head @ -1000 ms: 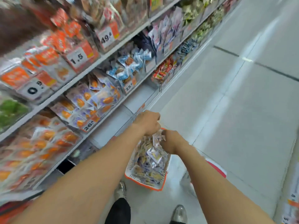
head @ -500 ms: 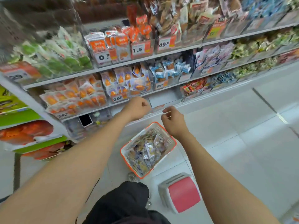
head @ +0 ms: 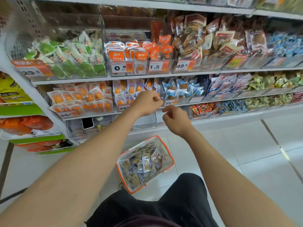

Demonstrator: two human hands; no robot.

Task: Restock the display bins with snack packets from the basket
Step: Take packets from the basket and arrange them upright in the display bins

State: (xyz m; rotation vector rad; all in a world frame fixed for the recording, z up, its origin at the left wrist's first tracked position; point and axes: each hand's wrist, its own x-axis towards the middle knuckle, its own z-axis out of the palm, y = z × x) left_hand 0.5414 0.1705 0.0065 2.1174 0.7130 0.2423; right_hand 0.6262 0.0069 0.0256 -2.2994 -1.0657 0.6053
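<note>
Both hands up at shelf height, basket down on the floor. Left hand (head: 147, 102) sits against the front lip of the middle-shelf bins, its grip closed tight; whether it pinches anything there, cannot tell. Right hand (head: 176, 119) hangs just at 4 o'clock of the left, the two apart, grip curled narrow with no packet showing in it. Basket (head: 166, 158) stands on the floor (head: 246, 145) at 6 o'clock from both hands, well below them, long axis running roughly 7 to 1 o'clock. Right hand is the nearer one (judging by the frame only). Basket is well filled with loose snack packets (head: 142, 163), silver-blue and yellow, lying jumbled. Middle shelf: orange-print bin (head: 131, 90) at 11 o'clock of the left hand, quite full; blue-white bin (head: 182, 90) at 2 o'clock, about half full. Clear bin on the lowest shelf (head: 147, 122), between the forearms, looks bare. A phone (head: 87, 122) lies in the clear bin further toward 9 o'clock. The next move likely turns on a straight reach down to 6 o'clock.
</note>
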